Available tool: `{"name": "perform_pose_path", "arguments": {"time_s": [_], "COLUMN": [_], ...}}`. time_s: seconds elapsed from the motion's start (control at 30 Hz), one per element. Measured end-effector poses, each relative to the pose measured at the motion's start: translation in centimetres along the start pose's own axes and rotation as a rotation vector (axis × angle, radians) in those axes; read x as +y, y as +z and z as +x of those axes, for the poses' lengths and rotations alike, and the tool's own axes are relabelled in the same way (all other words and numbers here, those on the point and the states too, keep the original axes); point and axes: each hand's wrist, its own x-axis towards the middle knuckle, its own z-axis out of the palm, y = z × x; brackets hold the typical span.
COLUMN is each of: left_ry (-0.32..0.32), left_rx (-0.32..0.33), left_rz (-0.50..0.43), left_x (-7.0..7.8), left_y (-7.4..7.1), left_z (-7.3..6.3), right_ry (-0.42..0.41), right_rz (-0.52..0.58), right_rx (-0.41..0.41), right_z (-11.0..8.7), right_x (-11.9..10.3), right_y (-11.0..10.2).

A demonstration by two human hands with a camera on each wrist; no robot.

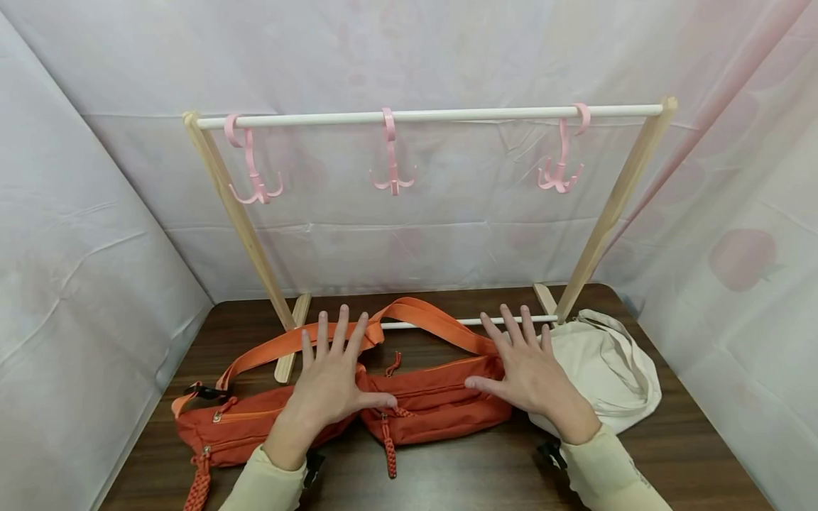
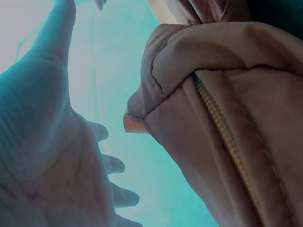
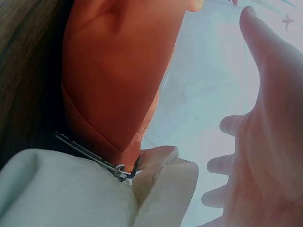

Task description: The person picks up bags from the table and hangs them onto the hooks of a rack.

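Note:
My left hand [image 1: 329, 383] is spread flat with straight fingers, holding nothing, over the gap between two red-orange crossbody bags. Beneath and left of it lies one bag [image 1: 246, 422], with zips and a braided pull. The other bag [image 1: 437, 408] lies in the middle, and an orange strap [image 1: 418, 312] arches behind them. Over its right end my right hand [image 1: 533, 372] is likewise spread, palm away from the head camera, partly covering a cream bag [image 1: 601, 369]. In the right wrist view the red-orange bag's end [image 3: 118, 80] and the cream bag [image 3: 71, 189] lie beside the right hand.
A wooden rack with a white top rod [image 1: 473, 114] stands at the back of the dark wood table [image 1: 473, 475]. From the rod hang three pink hooks, at left [image 1: 254, 174], middle [image 1: 391, 152] and right [image 1: 562, 156]. White curtains [image 1: 83, 270] surround the table.

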Motion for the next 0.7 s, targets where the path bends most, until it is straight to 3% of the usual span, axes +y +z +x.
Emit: {"name": "perform_pose_path", "arguments": {"time_s": [0.47,0.7], "left_ry": [-0.006,0.011], "left_rx": [0.009,0.081], "left_rz": [0.002,-0.031], "left_x": [-0.3,-1.2], "left_y": [-0.6,-1.4], "left_z": [0.0,0.4], "right_ry": [-0.029,-0.064], "right_rz": [-0.015,-0.018], "right_rx": [0.021,0.055], "right_z": [0.6,1.4], "right_x": [-0.7,-1.1], "right_y": [-1.1,-1.6]}}
